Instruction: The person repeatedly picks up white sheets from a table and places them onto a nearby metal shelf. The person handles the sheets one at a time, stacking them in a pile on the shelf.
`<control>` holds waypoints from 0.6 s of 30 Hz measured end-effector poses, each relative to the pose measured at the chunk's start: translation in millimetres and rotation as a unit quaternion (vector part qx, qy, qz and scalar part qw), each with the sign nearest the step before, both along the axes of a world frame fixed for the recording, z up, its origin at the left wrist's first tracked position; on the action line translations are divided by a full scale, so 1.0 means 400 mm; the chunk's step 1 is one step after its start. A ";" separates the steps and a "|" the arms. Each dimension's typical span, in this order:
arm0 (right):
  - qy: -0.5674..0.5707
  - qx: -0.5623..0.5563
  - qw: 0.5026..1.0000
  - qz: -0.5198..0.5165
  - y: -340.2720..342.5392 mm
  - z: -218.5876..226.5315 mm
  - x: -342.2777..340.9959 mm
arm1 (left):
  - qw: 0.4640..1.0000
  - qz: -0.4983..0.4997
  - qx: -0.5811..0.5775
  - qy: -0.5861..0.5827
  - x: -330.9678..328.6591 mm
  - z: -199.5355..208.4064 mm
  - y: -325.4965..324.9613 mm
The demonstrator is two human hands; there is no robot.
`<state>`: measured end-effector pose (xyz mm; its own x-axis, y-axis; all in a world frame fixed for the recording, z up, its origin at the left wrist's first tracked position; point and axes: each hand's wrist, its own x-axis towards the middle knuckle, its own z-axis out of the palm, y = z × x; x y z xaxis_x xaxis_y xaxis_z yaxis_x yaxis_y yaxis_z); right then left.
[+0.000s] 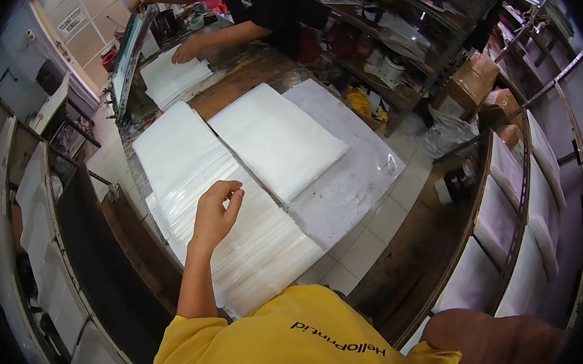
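My left hand (219, 214) hovers at or rests on a fanned stack of thin white, translucent sheets (262, 249), its fingers loosely bent and the thumb apart from them. Nothing shows between thumb and fingers. The sheets overlap in narrow steps from the table's middle toward my body. Beside them, to the right, lies a neat thick stack of white sheets (278, 138). My right upper arm (495, 337) reaches out at the lower right, blurred, and the hand at its end is out of the picture.
Across the table (227, 98) a person in black grips a tilted screen frame (133, 64) and touches another white sheet pile (172, 75). Racks holding white sheets flank me left (38, 222) and right (501, 234). Cardboard boxes (472, 82) stand by the cluttered shelves.
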<state>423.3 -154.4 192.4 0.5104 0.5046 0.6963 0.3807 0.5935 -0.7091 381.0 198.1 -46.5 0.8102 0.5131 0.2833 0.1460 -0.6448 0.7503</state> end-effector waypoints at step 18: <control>0.524 -0.426 0.669 -0.311 -0.374 -1.271 0.000 | 0.943 0.142 0.302 0.016 0.090 -0.073 0.303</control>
<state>423.5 -304.2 -316.0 0.7892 -0.0471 -0.6123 -0.6043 -0.2374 -0.7606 416.8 319.2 -75.7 0.6783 0.4635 0.5701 0.3930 -0.8845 0.2514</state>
